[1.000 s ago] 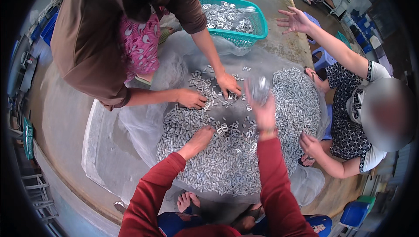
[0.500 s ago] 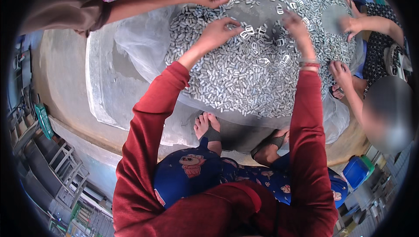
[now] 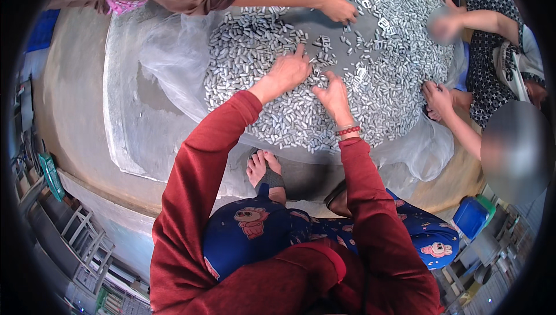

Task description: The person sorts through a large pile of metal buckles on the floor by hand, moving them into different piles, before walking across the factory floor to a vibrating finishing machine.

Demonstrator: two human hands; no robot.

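A broad heap of small grey, capsule-shaped metal pieces (image 3: 278, 115) is spread before me. My left hand (image 3: 289, 70) rests palm down on its middle, index finger stretched forward and the other fingertips partly hidden. Close by on the right, my right hand (image 3: 333, 95) touches the pieces with thumb and index finger apart. I see nothing held in either hand. A few loose pieces lie between and just ahead of my fingers. Flat, slotted, buckle-like metal pieces (image 3: 360, 75) lie on the heap right of my right hand, and another slotted piece (image 3: 325, 42) is farther ahead.
A co-worker's hand (image 3: 340, 9) reaches in from the far left. Another person's hands (image 3: 438, 98) are at the right edge of the heap. Thin translucent sheeting (image 3: 179, 66) borders the pieces. A blue container (image 3: 470, 217) stands at the lower right.
Both my hands have come closer together, the right one moving left and nearer to me. The slotted pieces near my left fingers are gone from there. The co-worker's arm has reached farther right.
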